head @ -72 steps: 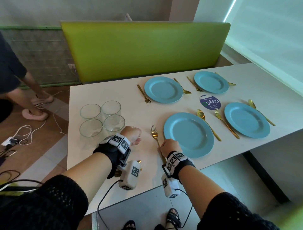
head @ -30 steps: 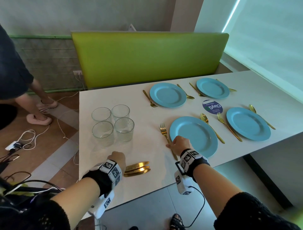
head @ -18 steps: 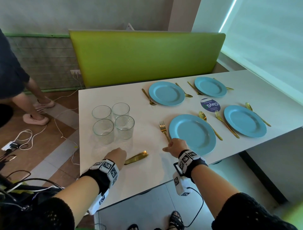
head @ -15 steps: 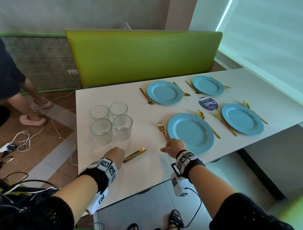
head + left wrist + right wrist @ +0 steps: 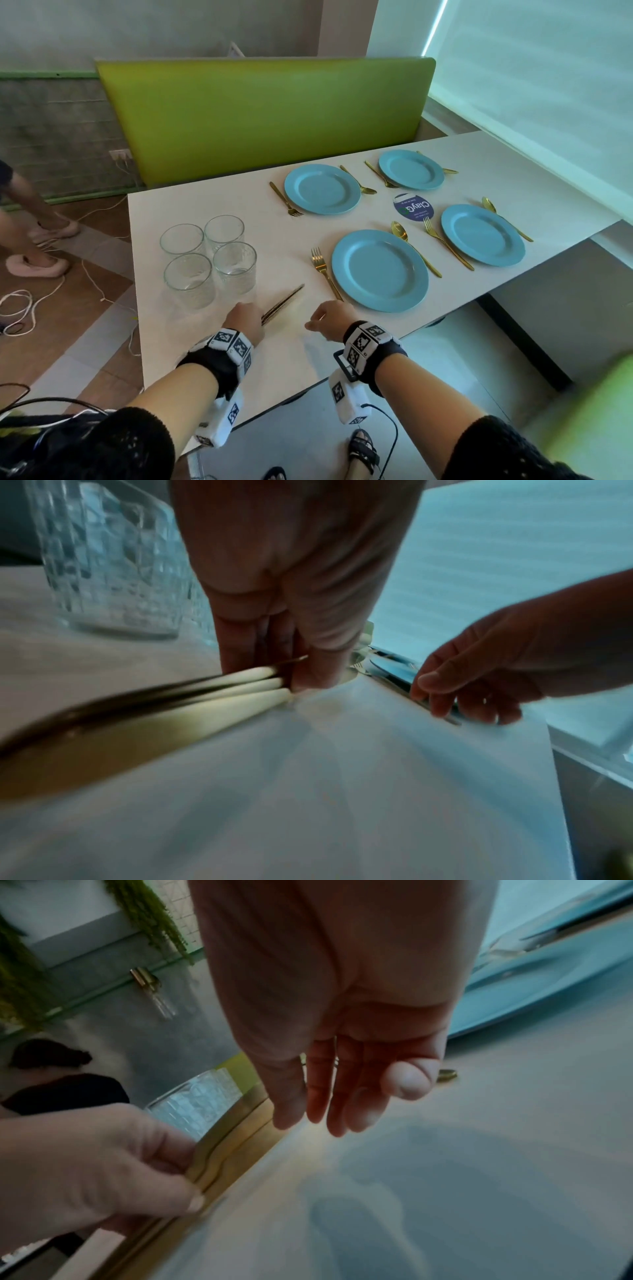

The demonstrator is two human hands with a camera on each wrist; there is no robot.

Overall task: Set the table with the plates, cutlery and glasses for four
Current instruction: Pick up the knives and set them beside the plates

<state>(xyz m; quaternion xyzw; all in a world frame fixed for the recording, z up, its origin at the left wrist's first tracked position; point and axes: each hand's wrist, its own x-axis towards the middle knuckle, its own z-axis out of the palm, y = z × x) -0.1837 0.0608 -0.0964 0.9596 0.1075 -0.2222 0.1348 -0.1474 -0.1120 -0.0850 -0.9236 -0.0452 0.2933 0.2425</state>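
Four blue plates are laid out, the nearest plate (image 5: pixel 379 270) with a gold fork (image 5: pixel 323 270) on its left and a gold spoon (image 5: pixel 414 246) on its right. The three other plates each have a fork and spoon beside them. My left hand (image 5: pixel 243 322) pinches a bundle of gold knives (image 5: pixel 284 303) by the handles, low over the table near the front edge; the knives (image 5: pixel 171 704) lie stacked on edge. My right hand (image 5: pixel 325 317) hovers with relaxed fingers (image 5: pixel 342 1096) and holds nothing, between the knives and the fork's handle end.
Four clear glasses (image 5: pixel 209 255) stand grouped at the table's left side, just beyond my left hand. A round blue sticker (image 5: pixel 412 208) lies between the plates. A green bench back (image 5: pixel 267 116) runs behind the table. Another person's feet (image 5: pixel 37 263) and cables are on the floor at left.
My left hand gathered the knives that lay flat side by side into one bundle. My right hand left the fork's handle and moved left toward the knives.
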